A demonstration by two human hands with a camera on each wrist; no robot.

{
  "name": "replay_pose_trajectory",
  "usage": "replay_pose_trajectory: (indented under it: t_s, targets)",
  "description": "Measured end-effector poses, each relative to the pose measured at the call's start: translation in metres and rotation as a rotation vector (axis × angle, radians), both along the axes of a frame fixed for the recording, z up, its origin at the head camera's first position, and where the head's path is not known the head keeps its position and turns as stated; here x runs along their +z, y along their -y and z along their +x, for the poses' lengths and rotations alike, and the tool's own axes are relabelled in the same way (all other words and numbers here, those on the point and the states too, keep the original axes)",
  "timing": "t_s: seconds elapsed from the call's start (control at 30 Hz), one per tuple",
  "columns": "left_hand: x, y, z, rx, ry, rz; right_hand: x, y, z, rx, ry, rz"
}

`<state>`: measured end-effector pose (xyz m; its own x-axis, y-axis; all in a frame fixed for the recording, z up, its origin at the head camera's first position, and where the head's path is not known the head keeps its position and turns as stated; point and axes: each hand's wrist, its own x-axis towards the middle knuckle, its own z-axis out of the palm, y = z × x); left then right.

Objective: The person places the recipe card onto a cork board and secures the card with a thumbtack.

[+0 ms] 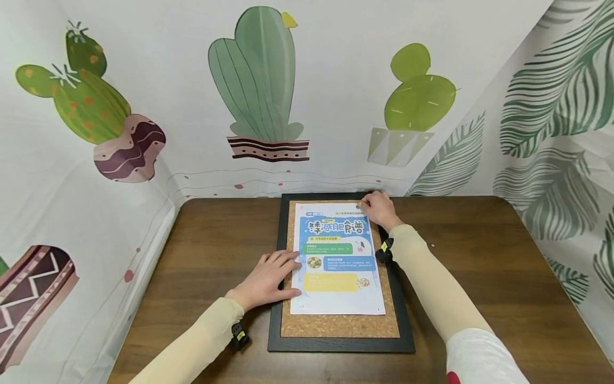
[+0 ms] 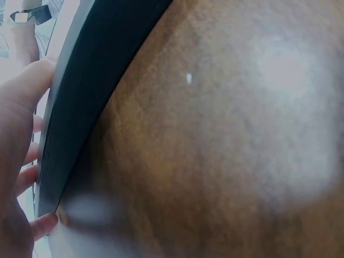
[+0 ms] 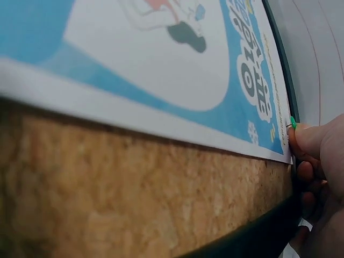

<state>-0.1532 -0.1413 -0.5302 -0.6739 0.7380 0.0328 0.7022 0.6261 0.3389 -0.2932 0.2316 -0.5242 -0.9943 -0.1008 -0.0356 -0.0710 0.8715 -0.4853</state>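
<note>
Sheet (image 1: 338,261) on corkboard (image 1: 340,326), lower centre of frame!
Left hand (image 1: 266,280) at sheet's left edge, pin (image 3: 293,122) in right hand (image 1: 381,209) at its upper-right corner, table (image 1: 206,250) beneath.

Looked bright and even in the head view. Glared white off the table (image 2: 215,134) in the left wrist view, blurred across near cork (image 3: 107,204) in the right.

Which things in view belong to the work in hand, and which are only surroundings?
Belongs to the work:
green pushpin, pinched by the right hand
printed sheet, left hand at its edge
black-framed corkboard under it

Only surroundings:
cactus-print backdrop
wooden table
</note>
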Motion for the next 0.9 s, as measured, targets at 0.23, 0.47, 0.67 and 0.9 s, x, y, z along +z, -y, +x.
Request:
replay_pose_trajectory:
  t_s: [0.23, 0.47, 0.67, 0.9]
  targets:
    - [-0.0001, 0.0001, 0.0011, -0.001, 0.003, 0.007, -0.0002, 0.0011, 0.0026, 0.022, -0.001, 0.021]
    - [0.0007, 0.0000, 0.0011, 0.000, 0.002, 0.003, -0.0013, 0.0020, 0.0050, 0.046, -0.012, 0.034]
    - [0.0018, -0.0007, 0.0009, -0.002, 0.005, -0.006, -0.0021, 0.0003, 0.0074, 0.049, -0.015, 0.007]
    - [0.0036, -0.0011, 0.0010, -0.001, 0.000, -0.003, -0.0025, 0.0003, 0.0073, 0.044, -0.024, -0.009]
